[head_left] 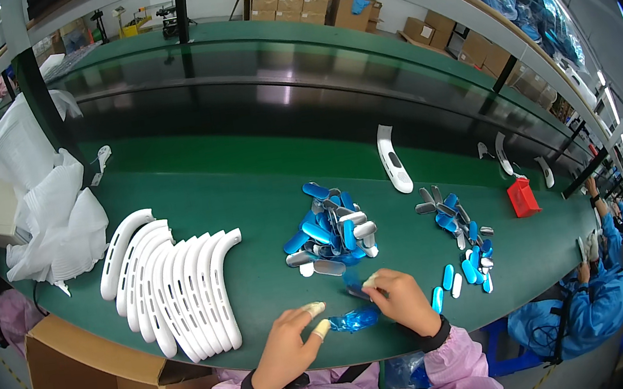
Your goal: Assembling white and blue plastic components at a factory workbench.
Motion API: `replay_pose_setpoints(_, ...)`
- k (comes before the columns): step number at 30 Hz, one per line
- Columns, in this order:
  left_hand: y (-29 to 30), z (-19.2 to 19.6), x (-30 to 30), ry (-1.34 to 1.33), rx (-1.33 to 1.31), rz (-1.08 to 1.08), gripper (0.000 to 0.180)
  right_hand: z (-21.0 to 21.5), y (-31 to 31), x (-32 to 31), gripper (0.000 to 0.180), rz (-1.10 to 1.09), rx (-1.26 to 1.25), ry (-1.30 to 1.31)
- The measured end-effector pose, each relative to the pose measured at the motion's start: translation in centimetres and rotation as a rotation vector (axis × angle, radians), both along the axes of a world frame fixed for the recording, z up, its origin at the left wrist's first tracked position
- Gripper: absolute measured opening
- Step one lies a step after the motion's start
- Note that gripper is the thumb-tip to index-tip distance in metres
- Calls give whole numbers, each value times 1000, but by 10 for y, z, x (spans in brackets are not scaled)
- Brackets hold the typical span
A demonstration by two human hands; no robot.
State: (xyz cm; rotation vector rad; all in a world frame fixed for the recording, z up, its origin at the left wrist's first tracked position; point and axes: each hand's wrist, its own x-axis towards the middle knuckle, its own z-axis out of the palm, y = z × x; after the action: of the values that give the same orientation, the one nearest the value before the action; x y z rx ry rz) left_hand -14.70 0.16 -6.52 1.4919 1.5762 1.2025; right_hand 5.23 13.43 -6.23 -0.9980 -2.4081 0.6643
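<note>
My left hand (290, 345) is open at the table's near edge, with cream finger cots on its fingertips and thumb and forefinger apart. Right beside its thumb lies a crumpled wad of clear blue film (355, 319). My right hand (406, 302), also with a finger cot, pinches a small blue piece (354, 285) that motion smears. Just beyond the hands is a heap of oval caps (321, 229), some glossy blue, others silver or white. A looser spread of the same caps (461, 226) lies to the right.
Several curved white slotted parts (182, 290) lie in a row at left, near white foam wrap (53, 205). One white part (393, 160) lies farther back, and a red bin (522, 198) stands at right. Below left is an open cardboard box (88, 381). Co-workers sit on both sides.
</note>
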Motion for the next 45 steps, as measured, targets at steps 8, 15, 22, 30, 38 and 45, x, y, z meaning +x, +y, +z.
replay_pose_setpoints(8,0,-8,14,-357,59,-152,64,25,-58,-39,8,-74,-317,544)
replay_pose_setpoints(15,-6,13,6,-217,161,-188,49,29,-55,-37,9,153,-370,451)
replay_pose_setpoints(22,-6,2,5,-300,132,-149,33,31,-48,-33,12,119,-550,548)
replay_pose_setpoints(30,-5,10,-6,-484,45,-58,27,27,-41,-3,16,-168,-45,477)
replay_pose_setpoints(38,-3,3,-1,-466,66,-65,25,28,-54,-36,16,-145,-89,555)
replay_pose_setpoints(45,0,-1,-10,-590,90,-26,22,20,-42,0,11,-56,459,4)
